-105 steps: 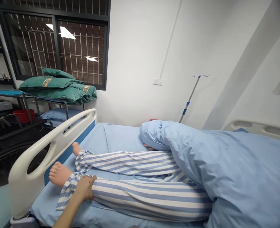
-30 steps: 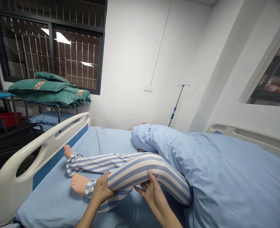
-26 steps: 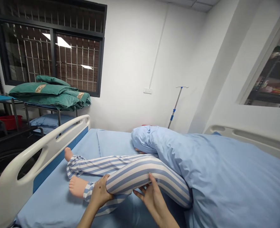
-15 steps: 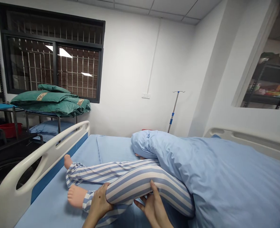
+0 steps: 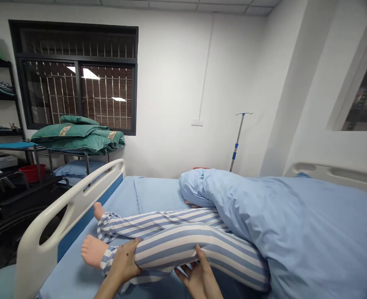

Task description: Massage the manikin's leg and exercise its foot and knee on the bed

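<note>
"Between left hand [image 5: 126, 262] and right hand [image 5: 199, 277], holding what?"

"See the nearer striped pyjama leg [image 5: 167, 249], slightly bent: clasped above the foot [image 5: 93, 251] by the left, cupped beneath the knee [image 5: 202, 232] by the right."

"Step in hand?"

"Probably positioning that leg, half out from the quilt [image 5: 298, 224], right of both hands."

"And next?"

"Likely calls for steady support."
</note>
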`<state>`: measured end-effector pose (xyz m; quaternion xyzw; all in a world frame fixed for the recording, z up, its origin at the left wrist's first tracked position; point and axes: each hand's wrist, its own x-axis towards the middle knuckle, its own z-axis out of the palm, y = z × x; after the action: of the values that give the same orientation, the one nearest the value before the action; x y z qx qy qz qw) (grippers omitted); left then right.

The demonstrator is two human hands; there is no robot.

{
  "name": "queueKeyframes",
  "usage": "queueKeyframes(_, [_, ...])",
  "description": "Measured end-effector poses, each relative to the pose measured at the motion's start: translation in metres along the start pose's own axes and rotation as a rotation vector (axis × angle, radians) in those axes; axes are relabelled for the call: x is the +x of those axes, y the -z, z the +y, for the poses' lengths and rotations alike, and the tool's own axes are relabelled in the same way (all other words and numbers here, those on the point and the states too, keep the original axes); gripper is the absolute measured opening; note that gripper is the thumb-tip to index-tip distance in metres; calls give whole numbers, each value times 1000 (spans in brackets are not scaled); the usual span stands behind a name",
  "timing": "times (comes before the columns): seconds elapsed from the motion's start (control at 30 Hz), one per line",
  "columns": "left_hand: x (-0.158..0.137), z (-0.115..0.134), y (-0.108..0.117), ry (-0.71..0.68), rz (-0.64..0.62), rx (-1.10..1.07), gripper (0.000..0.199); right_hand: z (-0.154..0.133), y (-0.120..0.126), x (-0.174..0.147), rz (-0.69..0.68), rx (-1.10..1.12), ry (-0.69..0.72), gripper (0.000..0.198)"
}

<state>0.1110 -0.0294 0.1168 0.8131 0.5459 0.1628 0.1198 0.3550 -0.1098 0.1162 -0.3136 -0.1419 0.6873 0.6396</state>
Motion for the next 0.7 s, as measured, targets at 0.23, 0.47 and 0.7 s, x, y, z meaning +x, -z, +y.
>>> queueKeyframes(0.23, [-9, -36, 45, -57, 11, 282, 68, 56, 15, 18, 12, 90, -41, 40])
queueKeyframes(0.47, [-18, -34, 67, -126, -13, 433, 66, 99, 42, 31, 74, 213, -142, 41])
queueKeyframes(0.7, [-23, -42, 50, -54, -24, 378, 62, 95, 48, 24, -1, 229, -173, 33])
